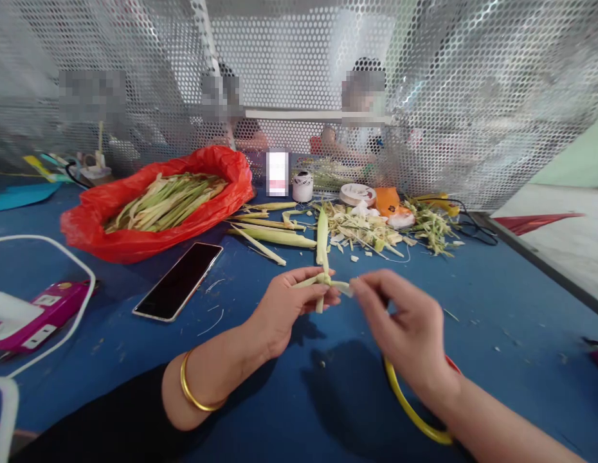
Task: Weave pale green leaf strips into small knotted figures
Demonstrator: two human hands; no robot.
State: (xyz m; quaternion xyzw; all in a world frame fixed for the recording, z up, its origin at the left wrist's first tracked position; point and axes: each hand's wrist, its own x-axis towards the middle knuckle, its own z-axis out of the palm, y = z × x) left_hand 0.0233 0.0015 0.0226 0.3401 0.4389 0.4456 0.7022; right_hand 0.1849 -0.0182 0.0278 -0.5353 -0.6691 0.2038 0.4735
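Over the blue table, my left hand (299, 292) pinches a knot of woven pale-green leaf strips (324, 278), thumb in front and fingers behind. From the knot, one broad strip rises, a short end hangs down and others stick out sideways. My right hand (405, 315) is closed, its thumb and forefinger gripping the end of the strip on the right side (346, 288). Just beyond my hands lie loose leaf strips (280, 238) and a heap of leaf scraps (359, 225).
A red plastic bag (231, 170) full of leaf strips stands back left. Nearer are a phone (179, 281) and a purple power strip (43, 315) with a white cable. A white jar (303, 187) and tape roll (357, 194) stand before a perforated screen (299, 58), with people behind it.
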